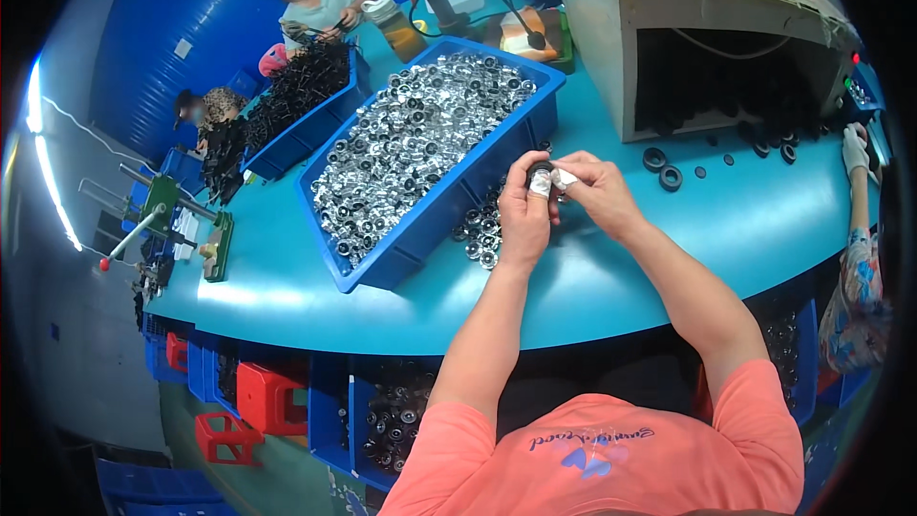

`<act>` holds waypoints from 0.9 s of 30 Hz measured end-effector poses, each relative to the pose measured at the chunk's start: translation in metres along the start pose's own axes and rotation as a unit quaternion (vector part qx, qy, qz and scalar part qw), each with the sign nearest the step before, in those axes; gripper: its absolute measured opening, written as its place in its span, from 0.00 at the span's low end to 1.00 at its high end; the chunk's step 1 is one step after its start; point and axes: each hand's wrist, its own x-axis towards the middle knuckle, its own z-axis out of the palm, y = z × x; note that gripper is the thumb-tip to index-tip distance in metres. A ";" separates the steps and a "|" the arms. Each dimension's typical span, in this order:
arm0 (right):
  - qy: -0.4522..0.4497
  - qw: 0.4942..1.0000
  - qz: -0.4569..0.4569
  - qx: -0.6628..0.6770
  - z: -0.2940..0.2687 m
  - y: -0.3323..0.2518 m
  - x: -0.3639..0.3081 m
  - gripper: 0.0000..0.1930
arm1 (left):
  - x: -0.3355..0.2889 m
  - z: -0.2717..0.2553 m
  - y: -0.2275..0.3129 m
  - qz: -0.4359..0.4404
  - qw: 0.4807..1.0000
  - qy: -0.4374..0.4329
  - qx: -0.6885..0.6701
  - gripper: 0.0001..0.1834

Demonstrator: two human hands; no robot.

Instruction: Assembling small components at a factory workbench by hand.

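Blue plastic forms the bin [406,253], heaped with clear parts [430,124]; just to its right, a dark ring [541,168] sits between the person's hands. The left hand [524,220] is curled round it, gripping; the right hand [600,193] has thumb and fingers bent in close, but whether it grips too I cannot tell. White tape [540,183] wraps a digit on each.

The ring could slip if the tape slides on it, and might drop among the loose parts [485,229] beside the bin's right wall. A forearm knocking the bin could tip pieces off its high heap. Black rings [671,178], farther right of the bin, could be swept aside by a careless elbow.

Fingers hide the ring's underside and anything inside it. Right of the bin, the box [597,48] is too dark within to read; beyond that, a gloved co-worker [857,268] is cut off.
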 end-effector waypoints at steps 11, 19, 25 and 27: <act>0.037 0.993 -0.074 -0.088 0.014 0.008 -0.007 0.12 | 0.000 0.001 -0.019 0.059 0.994 0.072 0.052 0.12; -0.016 0.990 0.081 0.116 -0.008 0.008 0.008 0.13 | 0.001 -0.001 -0.008 -0.027 0.995 -0.017 -0.090 0.15; 0.013 0.999 0.007 0.045 0.000 0.005 0.001 0.10 | 0.003 -0.007 -0.007 -0.031 0.998 -0.013 -0.056 0.12; 0.027 0.999 -0.017 0.009 0.002 0.007 -0.001 0.10 | 0.001 -0.004 -0.008 -0.021 0.998 0.005 -0.057 0.11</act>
